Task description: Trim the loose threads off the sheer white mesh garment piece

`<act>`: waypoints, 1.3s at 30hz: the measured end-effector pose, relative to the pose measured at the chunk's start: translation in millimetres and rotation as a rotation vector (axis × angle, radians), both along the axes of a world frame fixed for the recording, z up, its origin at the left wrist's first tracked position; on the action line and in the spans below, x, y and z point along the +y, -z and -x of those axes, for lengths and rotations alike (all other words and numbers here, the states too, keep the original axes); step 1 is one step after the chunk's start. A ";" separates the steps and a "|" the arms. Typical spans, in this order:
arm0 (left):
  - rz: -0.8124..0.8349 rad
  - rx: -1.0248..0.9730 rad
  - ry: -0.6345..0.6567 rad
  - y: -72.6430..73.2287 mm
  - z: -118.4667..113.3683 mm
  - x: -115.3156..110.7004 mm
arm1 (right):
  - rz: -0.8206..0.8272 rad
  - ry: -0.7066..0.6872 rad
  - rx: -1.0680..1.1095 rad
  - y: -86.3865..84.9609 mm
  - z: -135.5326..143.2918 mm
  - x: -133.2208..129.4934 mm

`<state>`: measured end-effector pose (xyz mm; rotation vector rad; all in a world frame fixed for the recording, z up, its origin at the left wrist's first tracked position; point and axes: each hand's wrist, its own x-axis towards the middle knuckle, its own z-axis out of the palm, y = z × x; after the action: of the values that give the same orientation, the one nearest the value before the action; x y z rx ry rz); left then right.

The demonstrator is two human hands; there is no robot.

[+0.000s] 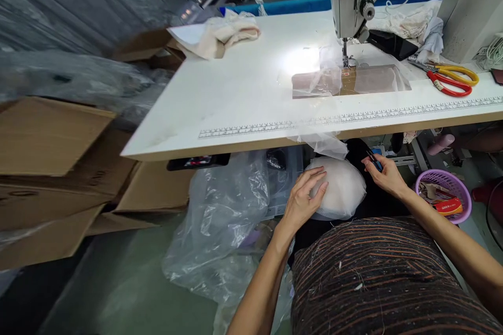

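On my lap lies a rounded, puffy piece of sheer white fabric [341, 188]. My left hand [304, 196] rests against its left side, thumb and fingers apart. A thin strip of sheer cloth [326, 144] hangs over the table edge just above it. To the right, my right hand [388, 174] is closed around small dark-blue thread snips [376, 162], their points directed up and left. The snips are apart from the fabric. Part of the grip is hidden by my fingers.
A sewing machine [346, 10] stands on the white table [236, 89] above my lap. Red and yellow handled tools [451, 77] lie at right. Below are a purple basket [466, 196] and clear plastic sheeting [223, 220]. Cardboard boxes [51, 136] stand left.
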<state>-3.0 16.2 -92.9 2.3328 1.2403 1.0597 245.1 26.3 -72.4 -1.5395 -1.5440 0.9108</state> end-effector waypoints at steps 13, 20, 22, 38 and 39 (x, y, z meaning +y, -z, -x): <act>-0.159 -0.162 -0.117 -50.7 -2.8 -11.1 | -0.131 -0.098 0.283 -22.9 54.8 15.7; -0.319 -0.293 -0.148 -78.4 -7.0 -14.1 | -0.104 -0.239 0.343 -40.4 51.4 -12.6; -0.334 -0.345 -0.167 -82.6 -9.6 -13.9 | -0.131 -0.290 0.353 -43.3 49.3 -21.1; 0.663 -0.414 0.336 -66.7 -27.5 -16.5 | 0.189 -0.775 0.236 -50.1 34.7 -52.3; 0.745 -0.465 0.357 -63.8 -29.5 -17.7 | 0.206 -0.773 0.238 -49.9 34.8 -52.5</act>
<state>26.5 -1.5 -29.1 1.5417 0.8025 0.7691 210.3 -26.2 -22.5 -0.8866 -1.9312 1.6535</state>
